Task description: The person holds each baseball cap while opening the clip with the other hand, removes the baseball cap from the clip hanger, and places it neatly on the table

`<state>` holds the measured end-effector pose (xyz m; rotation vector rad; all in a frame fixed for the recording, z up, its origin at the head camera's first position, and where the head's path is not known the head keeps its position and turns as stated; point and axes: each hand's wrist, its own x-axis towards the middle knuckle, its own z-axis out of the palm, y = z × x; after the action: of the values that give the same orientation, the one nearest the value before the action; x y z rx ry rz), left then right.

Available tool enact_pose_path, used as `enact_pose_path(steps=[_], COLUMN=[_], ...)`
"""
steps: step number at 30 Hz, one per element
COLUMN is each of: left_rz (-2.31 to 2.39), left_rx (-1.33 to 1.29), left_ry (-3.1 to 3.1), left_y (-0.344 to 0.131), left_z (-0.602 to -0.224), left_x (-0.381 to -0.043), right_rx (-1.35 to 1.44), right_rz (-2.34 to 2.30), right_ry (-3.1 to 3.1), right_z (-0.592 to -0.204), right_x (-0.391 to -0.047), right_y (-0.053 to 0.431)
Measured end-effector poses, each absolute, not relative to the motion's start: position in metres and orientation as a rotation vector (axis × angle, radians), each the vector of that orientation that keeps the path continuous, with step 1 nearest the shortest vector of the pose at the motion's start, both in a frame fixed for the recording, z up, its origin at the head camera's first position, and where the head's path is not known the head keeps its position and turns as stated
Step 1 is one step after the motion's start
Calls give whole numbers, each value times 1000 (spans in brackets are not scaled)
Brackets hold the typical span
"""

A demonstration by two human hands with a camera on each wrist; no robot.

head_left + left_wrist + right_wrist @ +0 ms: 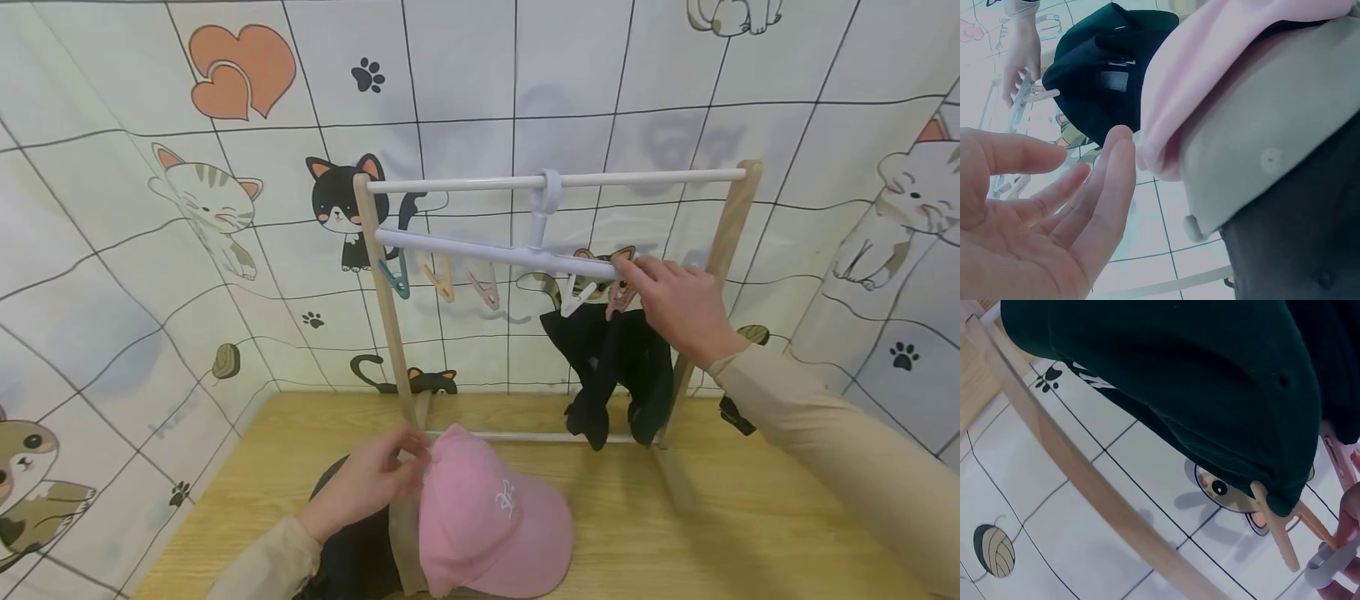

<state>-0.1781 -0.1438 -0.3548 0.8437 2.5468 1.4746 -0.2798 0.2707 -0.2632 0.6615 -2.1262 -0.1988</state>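
A lavender clip hanger [457,247] hangs tilted from the rack, its right end lower. My right hand [678,304] grips that lower end. Dark caps [648,367] dangle from its right-hand clips; in the right wrist view a peach clip [1275,531] pinches the edge of a dark green cap [1179,381]. My left hand [371,479] is beside the back of a pink cap [480,508]. In the left wrist view its fingers [1113,194] are loosely bent, with nothing between them. Behind the pink cap are a beige cap [1241,162] and a black cap [356,550], nested together.
A wooden rack with a white top rod [645,178] stands on the wood-grain table [615,533]. Teal [397,275], yellow [440,279] and pink [485,287] clips hang with nothing in them at the hanger's left. A cat-print backdrop [465,83] stands behind.
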Motion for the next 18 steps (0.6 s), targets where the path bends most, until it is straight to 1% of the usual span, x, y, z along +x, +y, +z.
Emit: enact_pose_path(steps=[7, 18], left_rz=[1366, 1256], left_rx=[823, 898], left_ry=[2593, 2631], left_y=[-131, -105], left_z=[-345, -333], left_x=[-186, -204], right_rx=[704, 766], right_rz=[-250, -343], right_ry=[-2150, -2139], right_z=[-250, -235], right_x=[-275, -274], right_y=[276, 284])
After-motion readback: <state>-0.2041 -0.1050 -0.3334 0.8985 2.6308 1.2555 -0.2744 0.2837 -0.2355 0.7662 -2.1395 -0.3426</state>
